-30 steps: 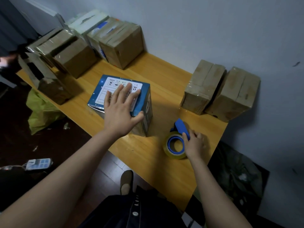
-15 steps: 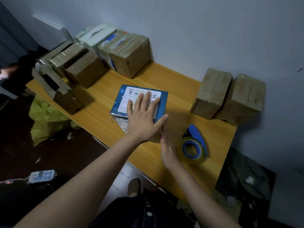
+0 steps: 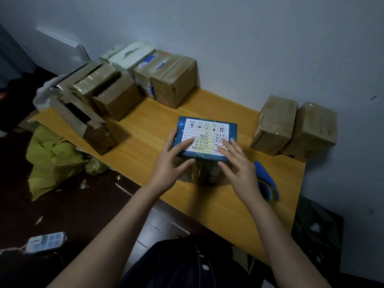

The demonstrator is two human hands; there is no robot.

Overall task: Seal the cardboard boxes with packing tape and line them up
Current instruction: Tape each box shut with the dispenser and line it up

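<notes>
Gone from the tape dispenser (image 3: pixel 268 179) since a second ago and now laid on the blue box (image 3: pixel 205 132): right hand (image 3: pixel 239 167), fingers straight and spread over the label's near right corner, thumb at the front edge. Same on the other side for left hand (image 3: pixel 172 161), flat on top, gripping nothing. Sitting mid-way along the table (image 3: pixel 145 138), with clear tape seemingly wound round its front face. Probably sealed, then, and ready to be lined up beside two taped brown boxes (image 3: pixel 276 125) at far right. Left to do, by the look: open-flapped box (image 3: pixel 83 123) at left; cluster by the wall (image 3: pixel 174 84) appears taped
</notes>
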